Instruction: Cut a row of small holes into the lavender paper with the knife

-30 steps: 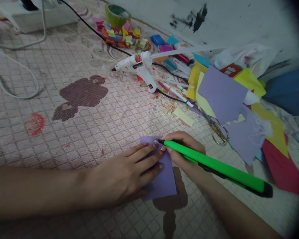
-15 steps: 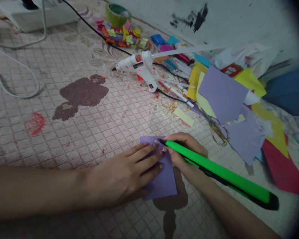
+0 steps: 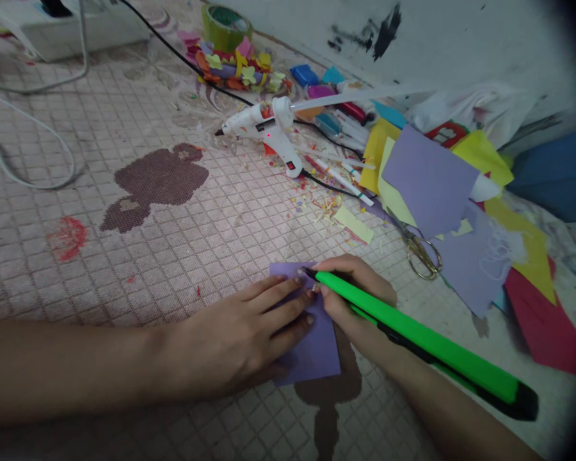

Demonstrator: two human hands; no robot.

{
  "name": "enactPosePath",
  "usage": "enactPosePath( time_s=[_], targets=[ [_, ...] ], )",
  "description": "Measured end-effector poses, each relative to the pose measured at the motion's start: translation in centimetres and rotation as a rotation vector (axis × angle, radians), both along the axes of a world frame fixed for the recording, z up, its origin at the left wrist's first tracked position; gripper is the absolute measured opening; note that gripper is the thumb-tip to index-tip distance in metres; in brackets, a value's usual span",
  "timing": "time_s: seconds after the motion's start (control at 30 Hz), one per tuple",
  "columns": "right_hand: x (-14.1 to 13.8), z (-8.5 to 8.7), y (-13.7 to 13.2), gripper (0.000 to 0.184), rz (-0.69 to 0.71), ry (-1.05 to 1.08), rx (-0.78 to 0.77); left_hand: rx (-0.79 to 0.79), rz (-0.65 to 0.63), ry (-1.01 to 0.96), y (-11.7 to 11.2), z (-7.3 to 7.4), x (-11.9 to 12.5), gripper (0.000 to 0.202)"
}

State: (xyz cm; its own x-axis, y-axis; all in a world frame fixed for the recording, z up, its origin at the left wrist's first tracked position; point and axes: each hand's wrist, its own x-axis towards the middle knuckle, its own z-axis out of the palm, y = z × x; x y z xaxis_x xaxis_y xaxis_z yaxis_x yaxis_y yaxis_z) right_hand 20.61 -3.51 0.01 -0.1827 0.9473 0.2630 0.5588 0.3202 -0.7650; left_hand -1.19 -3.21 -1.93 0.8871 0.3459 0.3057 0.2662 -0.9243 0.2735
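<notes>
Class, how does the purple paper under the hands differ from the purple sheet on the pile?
The paper under the hands is smaller than the sheet on the pile. It lies flat, pinned by the left hand, cutter on it; the sheet rests on coloured sheets, untouched. Both are lilac.

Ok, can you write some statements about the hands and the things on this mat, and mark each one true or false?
1. The left hand lies flat on the small purple paper. True.
2. The right hand holds a red pen. False: it holds a green cutter.
3. The white glue gun lies on the mat. True.
4. The scissors lie left of both hands. False: they lie to the right, near the large purple sheet.
</notes>
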Motion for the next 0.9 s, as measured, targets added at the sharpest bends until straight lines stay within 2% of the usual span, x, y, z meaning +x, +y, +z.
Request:
enactPosePath(
  time_s=[0.13, 0.3, 0.57, 0.9],
  targets=[
    [-0.22, 0.09, -0.25, 0.025, 0.012, -0.006, -0.002, 0.012, -0.001, -0.001, 0.00, -0.02, -0.06, 0.055],
    [0.30, -0.12, -0.43, 0.027, -0.042, 0.054, 0.064, -0.008, -0.004, 0.020, 0.02, 0.13, -0.13, 0.054],
    [-0.06, -0.04, -0.55, 0.021, -0.003, 0.052, 0.065, -0.015, -0.007, 0.002, -0.07, -0.08, -0.13, 0.050],
    [0.11, 0.18, -0.53, 0.023, -0.024, 0.045, 0.080, 0.027, -0.008, 0.070, 0.02, -0.04, 0.11, 0.064]
  ],
)
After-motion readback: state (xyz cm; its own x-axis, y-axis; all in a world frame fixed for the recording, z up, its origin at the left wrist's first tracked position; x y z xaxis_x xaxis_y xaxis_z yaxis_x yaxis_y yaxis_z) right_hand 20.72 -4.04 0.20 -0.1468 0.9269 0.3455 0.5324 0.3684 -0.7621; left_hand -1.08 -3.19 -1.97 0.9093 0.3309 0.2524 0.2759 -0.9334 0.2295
